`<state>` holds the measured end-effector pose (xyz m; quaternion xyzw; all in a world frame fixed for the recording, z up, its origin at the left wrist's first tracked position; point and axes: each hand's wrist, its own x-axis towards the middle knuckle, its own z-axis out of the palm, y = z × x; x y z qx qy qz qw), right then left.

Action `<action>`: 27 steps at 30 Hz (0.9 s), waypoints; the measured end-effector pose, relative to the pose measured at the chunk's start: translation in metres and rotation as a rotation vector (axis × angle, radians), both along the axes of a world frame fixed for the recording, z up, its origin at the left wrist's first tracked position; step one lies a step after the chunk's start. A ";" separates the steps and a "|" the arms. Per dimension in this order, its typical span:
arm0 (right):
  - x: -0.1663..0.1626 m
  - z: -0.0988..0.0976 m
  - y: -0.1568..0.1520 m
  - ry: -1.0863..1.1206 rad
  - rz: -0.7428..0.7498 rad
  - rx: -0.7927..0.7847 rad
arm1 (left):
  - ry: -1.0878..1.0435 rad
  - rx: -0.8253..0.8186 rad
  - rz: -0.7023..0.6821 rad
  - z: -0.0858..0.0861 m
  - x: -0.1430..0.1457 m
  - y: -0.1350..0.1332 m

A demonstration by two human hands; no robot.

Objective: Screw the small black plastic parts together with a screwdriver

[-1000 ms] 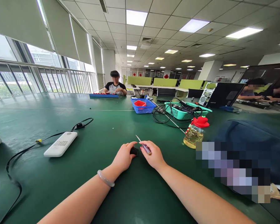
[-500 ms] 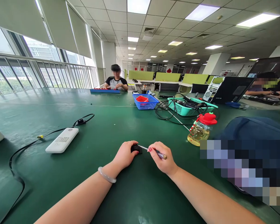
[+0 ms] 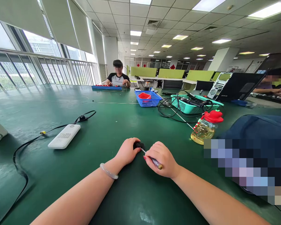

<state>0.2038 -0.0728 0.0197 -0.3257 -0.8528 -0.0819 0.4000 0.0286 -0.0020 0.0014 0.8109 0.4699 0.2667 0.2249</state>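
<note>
My left hand (image 3: 128, 150) is closed around a small black object (image 3: 138, 145) on the green table (image 3: 140, 193), steadying it between thumb and fingers. What kind of object it is, I cannot make out. In my right hand (image 3: 161, 158) is a slim screwdriver (image 3: 156, 163), with a thin metal shaft and a silvery handle ending in a brownish cap. Its shaft slants toward the near side of the black object, by my left thumb. Whether the tip touches the object is too small to tell.
Left lies a white power bank (image 3: 65, 136) beside a black cable (image 3: 25, 147). On the right are a red-lidded bottle (image 3: 203, 130) and a dark blue bag (image 3: 259, 128). Further back stand a blue basket (image 3: 148, 102) and a green basket (image 3: 189, 108). A person (image 3: 118, 76) sits opposite.
My right hand has shifted slightly left, and the screwdriver now slants more steeply, its shaft nearer my left thumb. The black object has turned a little in my left hand. The view has tilted slightly.
</note>
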 end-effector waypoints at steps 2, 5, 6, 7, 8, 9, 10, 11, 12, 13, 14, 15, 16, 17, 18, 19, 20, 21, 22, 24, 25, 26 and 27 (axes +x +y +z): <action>-0.002 0.001 -0.001 -0.031 0.013 0.035 | 0.000 0.000 -0.002 0.001 0.001 -0.001; -0.003 0.002 -0.002 -0.076 0.022 0.074 | -0.001 0.010 -0.005 0.002 0.001 -0.002; -0.003 0.001 -0.002 -0.093 0.020 0.080 | -0.001 0.012 -0.005 0.002 0.001 -0.002; -0.004 0.001 -0.002 -0.111 0.016 0.083 | 0.000 0.012 -0.006 0.002 0.001 -0.002; -0.004 0.001 -0.002 -0.130 0.009 0.082 | 0.003 0.011 -0.008 0.002 0.001 -0.002; -0.004 0.000 -0.001 -0.151 0.001 0.075 | 0.004 0.009 -0.010 0.002 0.001 -0.002; -0.004 -0.001 -0.001 -0.175 -0.006 0.063 | 0.005 0.007 -0.013 0.001 0.001 -0.001; -0.004 -0.002 -0.001 -0.203 -0.011 0.045 | 0.005 0.006 -0.014 0.000 0.001 -0.001; -0.005 -0.003 -0.001 -0.236 -0.011 0.022 | 0.005 0.006 -0.014 0.000 0.001 -0.001; -0.005 -0.004 0.000 -0.274 -0.007 -0.004 | 0.006 0.008 -0.012 -0.001 0.001 -0.001; -0.005 -0.006 0.000 -0.311 0.000 -0.029 | 0.007 0.011 -0.010 -0.002 0.001 -0.001; -0.005 -0.007 0.000 -0.346 0.007 -0.053 | 0.008 0.013 -0.008 -0.002 0.001 -0.001; -0.006 -0.009 0.000 -0.372 0.012 -0.073 | 0.009 0.015 -0.006 -0.003 0.001 -0.001; -0.006 -0.010 0.000 -0.386 0.012 -0.087 | 0.009 0.015 -0.005 -0.003 0.001 -0.001; -0.006 -0.010 0.001 -0.389 0.008 -0.095 | 0.008 0.014 -0.004 -0.003 0.001 -0.001; -0.006 -0.011 0.001 -0.379 0.001 -0.097 | 0.008 0.012 -0.003 -0.003 0.001 -0.001; -0.006 -0.010 0.001 -0.360 -0.004 -0.096 | 0.008 0.011 -0.003 -0.003 0.001 0.000; -0.006 -0.010 0.001 -0.335 -0.010 -0.090 | 0.008 0.011 -0.002 -0.003 0.001 0.000; -0.006 -0.009 0.001 -0.305 -0.015 -0.081 | 0.008 0.010 -0.002 -0.003 0.001 0.000; -0.006 -0.007 0.001 -0.252 -0.021 -0.064 | 0.008 0.008 -0.002 -0.002 0.001 0.000; -0.006 -0.007 0.000 -0.233 -0.023 -0.057 | 0.010 0.006 -0.001 -0.002 0.001 0.000; -0.006 -0.006 0.000 -0.222 -0.024 -0.053 | 0.011 0.003 0.002 -0.001 0.001 0.000; -0.006 -0.006 0.000 -0.215 -0.023 -0.048 | 0.012 0.001 0.004 -0.001 0.001 0.000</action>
